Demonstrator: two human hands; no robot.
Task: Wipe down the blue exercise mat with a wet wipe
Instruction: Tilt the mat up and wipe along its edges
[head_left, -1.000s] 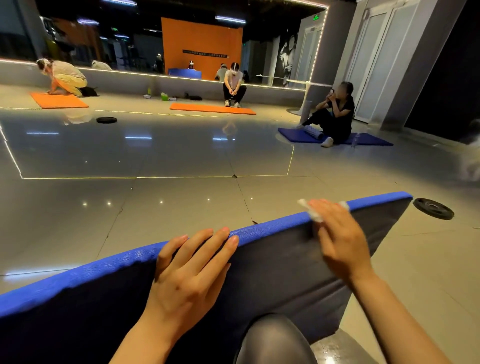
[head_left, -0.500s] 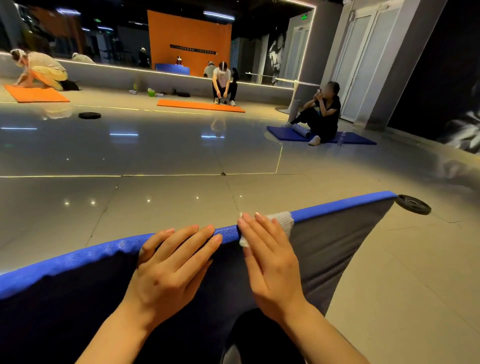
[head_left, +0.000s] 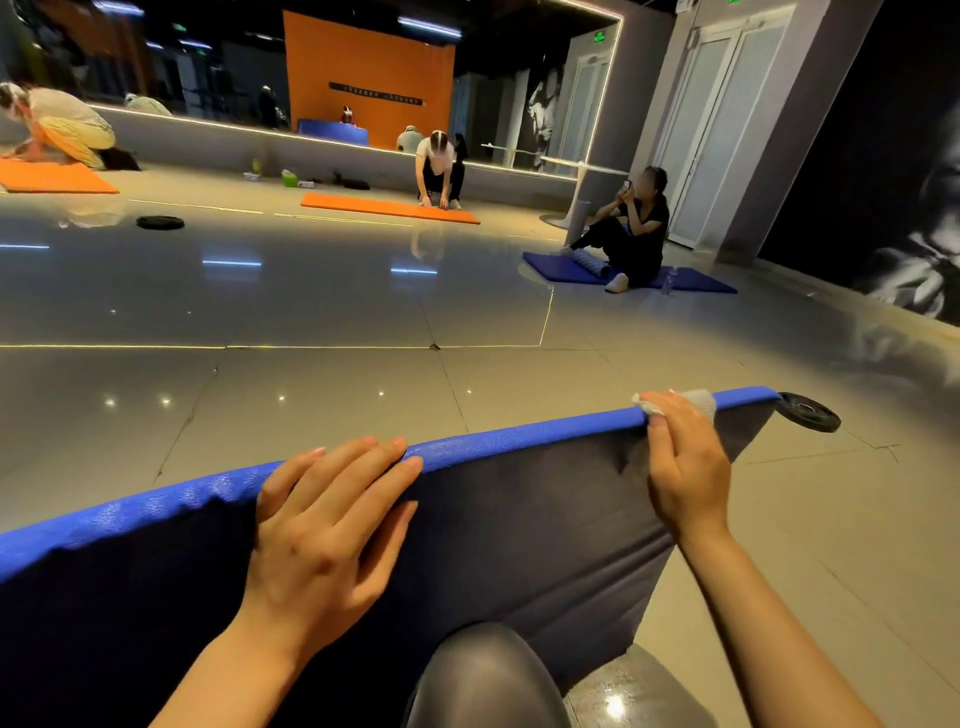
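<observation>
While propped on edge against a knee, blue exercise mat upright | left hand flat, fingers straight over top edge | right hand curled, pressing wet wipe onto rim near corner | risk: harder rubbing could tip mat or slip wipe off.

The glossy grey tiled floor carries a black round weight plate just beyond the right hand's fingers. Far past the fingers lie two orange rectangular mats, another black weight plate and a blue mat with a person sitting on it.
</observation>
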